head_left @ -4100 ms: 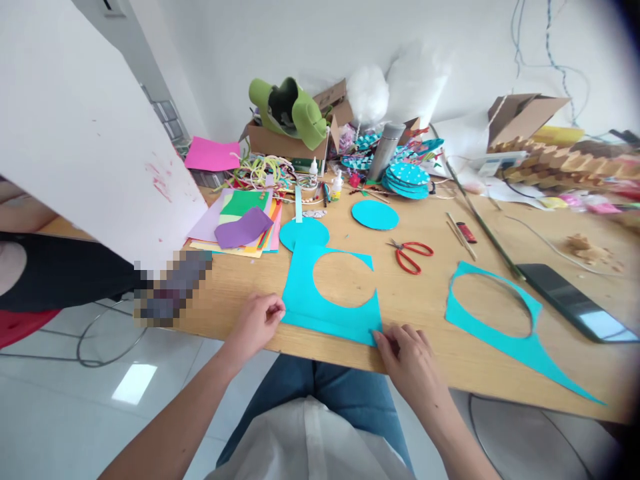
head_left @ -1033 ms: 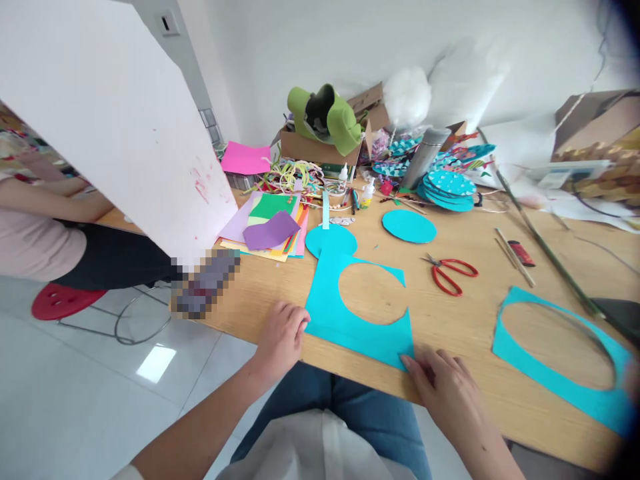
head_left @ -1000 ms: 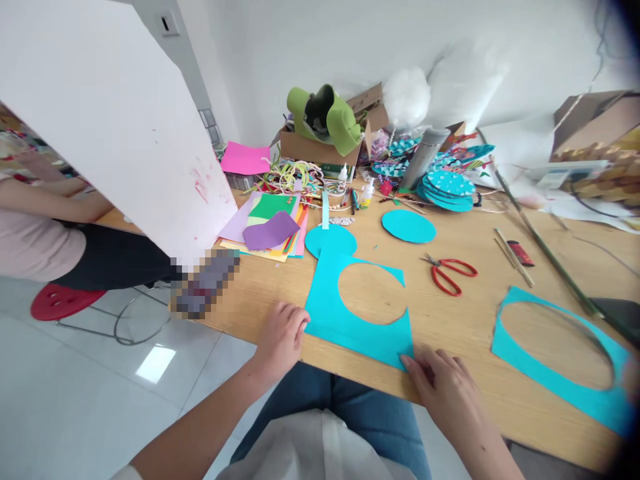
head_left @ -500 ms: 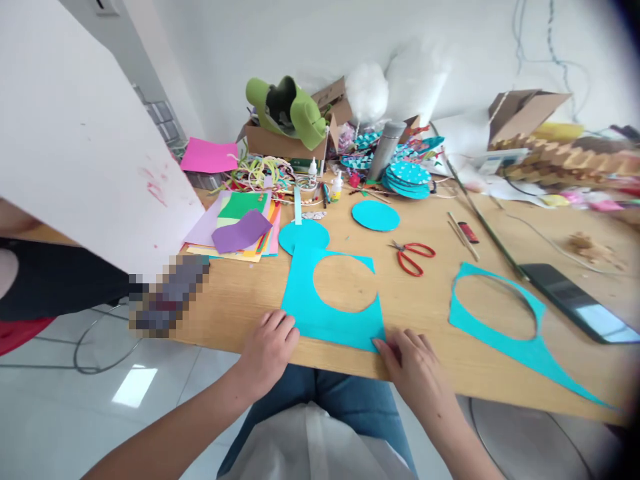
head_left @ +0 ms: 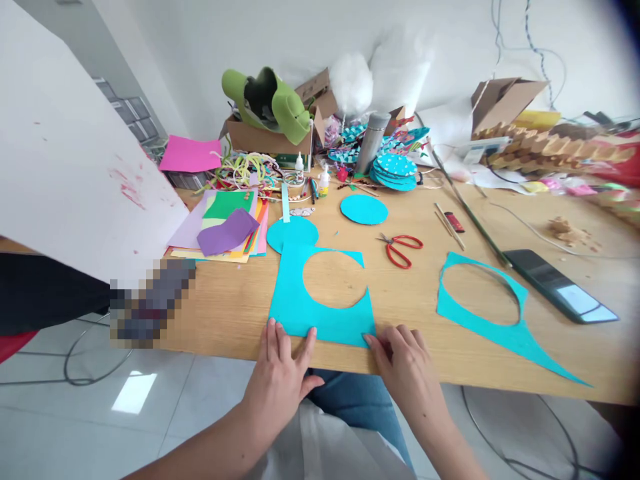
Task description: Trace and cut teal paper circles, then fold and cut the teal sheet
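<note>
A turquoise sheet [head_left: 323,323] with a round hole cut through it, broken at its right side, lies flat near the table's front edge. My left hand [head_left: 280,373] is open, its spread fingertips resting along the lower left edge of the sheet. At the lower right corner, my right hand [head_left: 407,363] is closed, with thumb and curled fingers pinching the corner. A turquoise disc [head_left: 295,233] lies partly under the sheet's top left. Another disc [head_left: 364,209] is farther back. Red-handled scissors [head_left: 401,250] lie beyond the sheet to the right.
A turquoise offcut [head_left: 480,333] and a phone [head_left: 560,283] are at right. Coloured papers [head_left: 225,230] are piled at left beside a white board [head_left: 100,167]. Glue bottles [head_left: 324,181], a grey flask [head_left: 373,141] and stacked discs [head_left: 394,175] stand farther back.
My left hand has spread its fingers and shifted from the sheet's left corner onto its lower edge. The right hand stays at the corner. The view has turned slightly right.
</note>
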A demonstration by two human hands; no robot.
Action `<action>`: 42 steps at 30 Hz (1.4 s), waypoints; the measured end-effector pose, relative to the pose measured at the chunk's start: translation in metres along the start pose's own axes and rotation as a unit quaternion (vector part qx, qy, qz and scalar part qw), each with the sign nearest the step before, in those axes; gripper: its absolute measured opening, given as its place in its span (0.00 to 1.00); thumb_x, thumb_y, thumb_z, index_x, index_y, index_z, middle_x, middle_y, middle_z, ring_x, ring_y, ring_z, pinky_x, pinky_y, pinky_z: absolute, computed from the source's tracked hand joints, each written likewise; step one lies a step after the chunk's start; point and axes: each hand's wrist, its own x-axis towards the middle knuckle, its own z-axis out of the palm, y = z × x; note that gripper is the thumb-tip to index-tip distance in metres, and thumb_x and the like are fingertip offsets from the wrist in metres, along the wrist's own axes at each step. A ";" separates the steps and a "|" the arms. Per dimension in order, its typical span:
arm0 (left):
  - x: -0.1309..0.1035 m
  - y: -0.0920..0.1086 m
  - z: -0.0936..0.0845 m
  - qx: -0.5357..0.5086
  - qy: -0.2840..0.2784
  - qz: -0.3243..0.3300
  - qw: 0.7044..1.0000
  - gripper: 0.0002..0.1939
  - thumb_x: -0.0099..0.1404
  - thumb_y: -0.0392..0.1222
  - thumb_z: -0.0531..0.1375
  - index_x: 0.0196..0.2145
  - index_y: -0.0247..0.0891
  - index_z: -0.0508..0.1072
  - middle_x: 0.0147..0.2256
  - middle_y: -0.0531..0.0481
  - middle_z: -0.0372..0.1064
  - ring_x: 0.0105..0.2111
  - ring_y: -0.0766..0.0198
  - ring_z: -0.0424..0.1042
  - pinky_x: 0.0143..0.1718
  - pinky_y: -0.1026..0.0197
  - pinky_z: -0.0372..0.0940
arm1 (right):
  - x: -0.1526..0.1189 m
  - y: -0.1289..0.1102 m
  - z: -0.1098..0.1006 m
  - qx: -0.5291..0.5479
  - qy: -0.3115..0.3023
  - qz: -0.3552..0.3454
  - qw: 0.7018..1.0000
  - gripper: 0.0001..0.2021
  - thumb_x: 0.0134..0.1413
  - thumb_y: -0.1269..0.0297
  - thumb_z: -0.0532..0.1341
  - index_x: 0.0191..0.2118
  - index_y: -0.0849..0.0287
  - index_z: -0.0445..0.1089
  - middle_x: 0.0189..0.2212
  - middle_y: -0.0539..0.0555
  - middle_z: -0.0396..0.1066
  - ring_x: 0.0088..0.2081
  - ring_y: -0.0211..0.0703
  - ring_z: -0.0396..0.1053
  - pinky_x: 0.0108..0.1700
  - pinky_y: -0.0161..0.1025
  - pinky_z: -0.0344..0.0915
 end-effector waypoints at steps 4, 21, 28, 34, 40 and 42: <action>0.002 0.000 -0.003 0.012 0.004 0.009 1.000 0.44 0.50 0.58 0.68 0.62 0.45 0.61 0.51 0.34 0.66 0.55 0.29 0.63 0.49 0.36 0.66 | 0.000 -0.001 0.001 0.006 0.019 0.001 1.000 0.15 0.64 0.54 0.52 0.29 0.55 0.58 0.27 0.55 0.63 0.32 0.49 0.59 0.36 0.44 0.57; 0.008 0.014 0.005 0.010 0.018 0.073 0.997 0.41 0.58 0.64 0.59 0.58 0.28 0.66 0.54 0.31 0.68 0.56 0.42 0.66 0.57 0.44 0.61 | -0.004 -0.020 -0.007 -0.147 0.018 -0.059 0.987 0.09 0.59 0.75 0.52 0.35 0.57 0.67 0.34 0.57 0.69 0.40 0.53 0.61 0.42 0.48 0.54; 0.011 0.024 0.001 0.043 0.045 0.066 0.996 0.39 0.57 0.64 0.59 0.61 0.42 0.62 0.48 0.37 0.71 0.52 0.39 0.69 0.53 0.39 0.63 | -0.008 -0.038 -0.005 -0.117 0.047 -0.090 0.988 0.12 0.62 0.73 0.52 0.45 0.63 0.70 0.41 0.60 0.72 0.47 0.56 0.65 0.50 0.54 0.58; 0.010 0.024 0.011 0.041 0.077 0.055 0.995 0.23 0.62 0.48 0.59 0.54 0.38 0.70 0.47 0.39 0.72 0.53 0.41 0.68 0.55 0.39 0.62 | -0.025 -0.070 0.017 -0.044 0.024 -0.258 0.965 0.31 0.64 0.50 0.49 0.62 0.72 0.56 0.61 0.66 0.59 0.66 0.62 0.46 0.62 0.60 0.48; 0.009 0.021 0.012 0.046 0.069 0.073 0.994 0.22 0.65 0.44 0.58 0.57 0.41 0.67 0.47 0.37 0.72 0.51 0.42 0.69 0.53 0.38 0.63 | -0.037 -0.064 0.025 -0.050 -0.001 -0.227 0.973 0.41 0.62 0.43 0.47 0.65 0.79 0.47 0.65 0.71 0.49 0.68 0.62 0.40 0.62 0.57 0.52; 0.010 0.020 0.009 0.038 0.058 0.075 0.995 0.24 0.64 0.47 0.59 0.58 0.43 0.66 0.48 0.36 0.71 0.51 0.41 0.69 0.52 0.38 0.64 | -0.040 -0.057 0.024 -0.065 0.000 -0.219 0.974 0.43 0.61 0.40 0.47 0.65 0.77 0.46 0.65 0.70 0.50 0.67 0.63 0.41 0.62 0.57 0.53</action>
